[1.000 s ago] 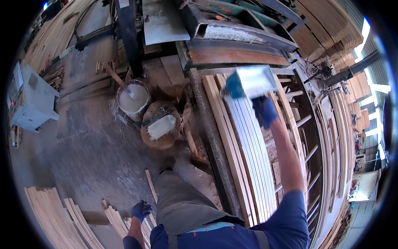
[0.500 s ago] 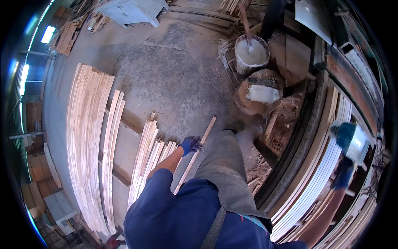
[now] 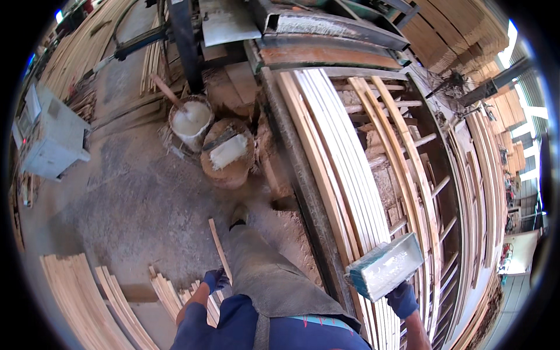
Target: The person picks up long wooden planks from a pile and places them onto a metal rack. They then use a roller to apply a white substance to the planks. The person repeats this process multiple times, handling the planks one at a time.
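My right hand [image 3: 402, 298], in a dark blue glove, grips a teal rectangular box [image 3: 388, 265] by its near right end. The box is tilted, with white glue-like paste smeared over it, and lies over the near part of a row of white-coated wooden strips [image 3: 344, 169]. Bare wooden strips [image 3: 312, 169] run along their left side. Low on the left, my gloved left hand [image 3: 216, 280] is closed around a single thin wooden strip [image 3: 218, 245], which points away from me beside my leg. Its fingers are partly hidden.
A bucket [image 3: 191, 123] of white paste with a stick stands ahead, beside a round stump [image 3: 230, 175] bearing a white block. Loose strips [image 3: 402, 157] cross the metal roller rack [image 3: 443, 184]. Stacked strips [image 3: 81, 297] lie at lower left. A metal cabinet [image 3: 55, 137] stands far left.
My view has swung right, bringing the rack to the middle. The box in my right hand has come nearer along the white strips. My left hand still holds the thin strip.
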A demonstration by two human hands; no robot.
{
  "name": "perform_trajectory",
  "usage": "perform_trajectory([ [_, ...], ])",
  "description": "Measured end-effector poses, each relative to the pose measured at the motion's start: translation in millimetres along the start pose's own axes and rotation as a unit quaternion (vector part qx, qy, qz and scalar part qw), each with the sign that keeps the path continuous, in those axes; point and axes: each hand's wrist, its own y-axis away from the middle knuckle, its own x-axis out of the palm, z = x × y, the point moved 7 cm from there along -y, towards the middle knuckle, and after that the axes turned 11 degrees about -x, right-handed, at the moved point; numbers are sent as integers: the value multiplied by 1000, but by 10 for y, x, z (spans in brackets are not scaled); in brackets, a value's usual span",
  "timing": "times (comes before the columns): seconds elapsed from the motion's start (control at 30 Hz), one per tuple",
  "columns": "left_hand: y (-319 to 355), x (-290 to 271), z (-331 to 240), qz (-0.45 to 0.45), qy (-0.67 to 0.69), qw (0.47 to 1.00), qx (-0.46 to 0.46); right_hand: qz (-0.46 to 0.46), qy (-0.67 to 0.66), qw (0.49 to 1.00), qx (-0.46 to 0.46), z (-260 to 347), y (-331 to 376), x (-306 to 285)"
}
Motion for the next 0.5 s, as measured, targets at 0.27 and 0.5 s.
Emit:
perform_trajectory([
  [0.27, 375, -559, -1128, 54, 200, 974, 94, -106, 117, 967, -202, 1752, -2421, -258],
  [0.5, 506, -809, -1535, 92, 240, 957, 135, -186, 12, 958, -219, 3641, -5261, -744],
])
